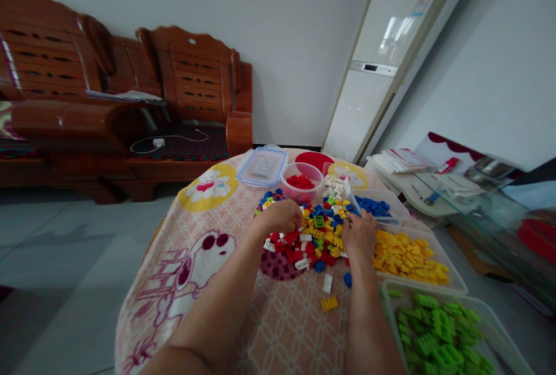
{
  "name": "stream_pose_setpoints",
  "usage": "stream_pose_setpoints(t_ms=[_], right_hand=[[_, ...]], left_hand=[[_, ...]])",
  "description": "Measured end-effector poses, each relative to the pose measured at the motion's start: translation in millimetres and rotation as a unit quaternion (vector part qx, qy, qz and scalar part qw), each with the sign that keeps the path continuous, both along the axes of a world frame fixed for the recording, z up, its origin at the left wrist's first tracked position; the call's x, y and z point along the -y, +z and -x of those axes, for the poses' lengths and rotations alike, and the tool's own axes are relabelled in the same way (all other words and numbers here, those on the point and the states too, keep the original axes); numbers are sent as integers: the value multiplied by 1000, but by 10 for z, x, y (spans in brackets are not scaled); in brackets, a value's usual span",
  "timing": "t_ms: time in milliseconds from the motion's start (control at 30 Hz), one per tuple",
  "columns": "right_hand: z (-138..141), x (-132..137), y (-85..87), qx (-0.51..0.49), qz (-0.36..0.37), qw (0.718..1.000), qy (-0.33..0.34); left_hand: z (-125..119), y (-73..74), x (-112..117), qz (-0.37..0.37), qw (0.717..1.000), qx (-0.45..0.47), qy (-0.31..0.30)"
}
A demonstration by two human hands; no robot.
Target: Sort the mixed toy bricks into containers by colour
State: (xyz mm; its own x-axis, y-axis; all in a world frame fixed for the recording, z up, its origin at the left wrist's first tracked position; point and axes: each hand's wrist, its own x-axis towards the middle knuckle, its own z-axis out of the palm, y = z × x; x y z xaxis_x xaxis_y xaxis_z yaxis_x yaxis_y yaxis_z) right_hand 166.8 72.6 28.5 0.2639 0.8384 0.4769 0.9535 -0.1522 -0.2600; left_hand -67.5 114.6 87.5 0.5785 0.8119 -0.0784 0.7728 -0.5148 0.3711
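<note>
A mixed pile of toy building bricks (pixel 319 235) in red, yellow, blue, white and green lies on the cloth-covered table. My left hand (pixel 284 215) is over the pile's left side, its fingers curled in a pinch; whatever is between the fingertips is hidden. At the pile's right edge, beside the yellow and blue bins, my right hand (pixel 359 235) reaches palm down with its fingers apart, and I see nothing held in it. A white brick (pixel 328 283), a yellow brick (pixel 329 303) and a blue brick (pixel 347 280) lie loose between my forearms.
Clear plastic bins stand along the right: blue bricks (pixel 372 206), yellow bricks (pixel 408 256) and green bricks (pixel 438 328). Behind the pile are a round tub (pixel 303 194) with red bricks, white bricks (pixel 335 186) and a blue-edged lid (pixel 262 166). A glass-topped table (pixel 490 207) stands farther right.
</note>
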Motion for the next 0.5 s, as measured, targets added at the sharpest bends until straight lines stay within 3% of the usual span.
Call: stream_pose_setpoints(t_ms=[100,200,333,500], right_hand=[[0,1,8,1,9,1000,1],[0,4,14,-1,15,1000,-1],[1,7,17,-3,19,1000,-3],[0,6,7,3,12,1000,-4]], left_hand=[[42,30,-55,40,989,134,37],[44,-9,-132,90,942,297,127],[-8,-118,-227,137,818,500,248],[-72,-187,-270,145,661,673,300]])
